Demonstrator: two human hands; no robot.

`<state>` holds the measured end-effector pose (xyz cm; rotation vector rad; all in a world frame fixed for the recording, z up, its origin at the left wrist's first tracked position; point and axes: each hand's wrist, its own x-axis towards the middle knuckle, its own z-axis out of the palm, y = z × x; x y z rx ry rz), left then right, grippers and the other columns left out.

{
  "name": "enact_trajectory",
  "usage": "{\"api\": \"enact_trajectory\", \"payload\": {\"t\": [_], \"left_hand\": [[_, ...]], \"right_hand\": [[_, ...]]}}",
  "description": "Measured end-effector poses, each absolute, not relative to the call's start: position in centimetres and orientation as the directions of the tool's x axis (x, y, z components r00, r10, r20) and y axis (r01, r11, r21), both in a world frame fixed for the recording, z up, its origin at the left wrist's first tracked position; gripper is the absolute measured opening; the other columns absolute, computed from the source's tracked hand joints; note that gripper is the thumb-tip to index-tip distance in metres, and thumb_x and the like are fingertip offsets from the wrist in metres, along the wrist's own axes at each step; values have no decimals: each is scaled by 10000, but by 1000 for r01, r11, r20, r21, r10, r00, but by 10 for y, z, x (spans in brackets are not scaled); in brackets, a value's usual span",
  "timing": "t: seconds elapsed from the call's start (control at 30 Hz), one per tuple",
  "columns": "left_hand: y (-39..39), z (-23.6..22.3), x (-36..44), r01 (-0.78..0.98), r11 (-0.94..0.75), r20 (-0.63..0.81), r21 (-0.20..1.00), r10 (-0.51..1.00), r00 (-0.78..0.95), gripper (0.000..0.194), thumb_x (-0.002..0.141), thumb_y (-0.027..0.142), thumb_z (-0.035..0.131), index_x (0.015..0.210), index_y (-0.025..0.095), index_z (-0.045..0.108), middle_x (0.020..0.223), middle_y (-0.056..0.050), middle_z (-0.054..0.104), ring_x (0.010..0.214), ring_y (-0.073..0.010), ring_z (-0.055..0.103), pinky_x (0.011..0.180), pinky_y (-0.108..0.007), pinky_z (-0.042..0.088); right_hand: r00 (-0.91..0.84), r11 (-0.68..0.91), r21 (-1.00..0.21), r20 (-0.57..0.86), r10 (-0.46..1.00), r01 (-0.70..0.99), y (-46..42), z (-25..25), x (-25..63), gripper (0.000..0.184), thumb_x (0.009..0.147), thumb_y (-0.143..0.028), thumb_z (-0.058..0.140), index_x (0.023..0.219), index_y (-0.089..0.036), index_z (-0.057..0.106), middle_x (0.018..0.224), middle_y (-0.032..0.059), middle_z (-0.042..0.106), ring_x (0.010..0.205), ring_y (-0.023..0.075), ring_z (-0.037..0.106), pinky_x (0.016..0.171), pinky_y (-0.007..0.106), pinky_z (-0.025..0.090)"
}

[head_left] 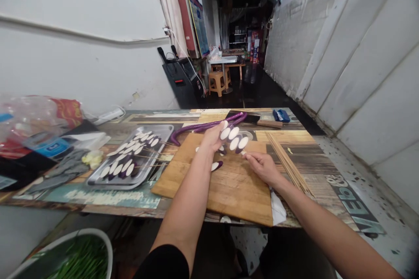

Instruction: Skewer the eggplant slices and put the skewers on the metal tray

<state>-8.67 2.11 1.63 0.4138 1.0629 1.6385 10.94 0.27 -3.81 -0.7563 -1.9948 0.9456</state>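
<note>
Above the wooden cutting board, several oval eggplant slices with white flesh and purple skin sit in a row on a skewer. My right hand is closed around the skewer just below the lowest slice; most of the stick is hidden in my grip. At the upper end of the row, my left hand pinches an eggplant slice. A loose eggplant slice lies on the board beneath, with a few more partly hidden behind my left wrist.
A metal tray with skewered eggplant slices stands left. Whole purple eggplants and a cleaver lie behind the board. Bare skewers and a blue box are right. A bowl of greens sits below left.
</note>
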Motion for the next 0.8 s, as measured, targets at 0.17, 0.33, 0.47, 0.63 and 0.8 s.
{"api": "enact_trajectory", "payload": {"t": [0.17,0.33,0.47,0.63,0.8], "left_hand": [[21,13,-86,-592,-8,-244,806,907,-344,155,683,214,737,725,97,643,613,-28,630,509,-118,558,509,-255,480],[22,11,-86,-608,-22,-229,794,915,-333,114,683,141,715,683,86,615,588,-19,609,493,-114,544,488,-251,470],[23,7,-86,-606,-29,-212,795,922,-324,123,688,136,706,666,91,594,577,-15,595,486,-114,530,476,-256,459],[25,5,-87,-586,-26,-213,810,918,-335,140,705,153,700,667,101,575,554,2,566,475,-106,507,487,-258,455],[23,12,-83,-652,-29,-162,757,959,-231,217,731,301,706,750,123,584,586,11,564,526,-118,546,549,-270,485]], "right_hand": [[-530,537,-827,384,756,166,2,-37,110,345,868,-402,439,824,-150,671,762,30,659,718,205,616,652,261,461],[-532,547,-816,386,754,184,2,-39,110,347,868,-404,439,819,-152,673,711,23,641,671,191,597,612,247,444],[-528,567,-806,411,743,170,2,-40,110,327,867,-382,443,806,-160,674,724,27,649,679,196,600,613,252,444],[-518,551,-819,406,753,159,5,-41,108,316,856,-384,444,782,-171,666,769,27,666,724,204,612,654,261,452],[-482,520,-841,397,781,150,7,-43,104,355,853,-429,449,796,-158,671,711,23,633,691,192,591,643,258,429]]}}
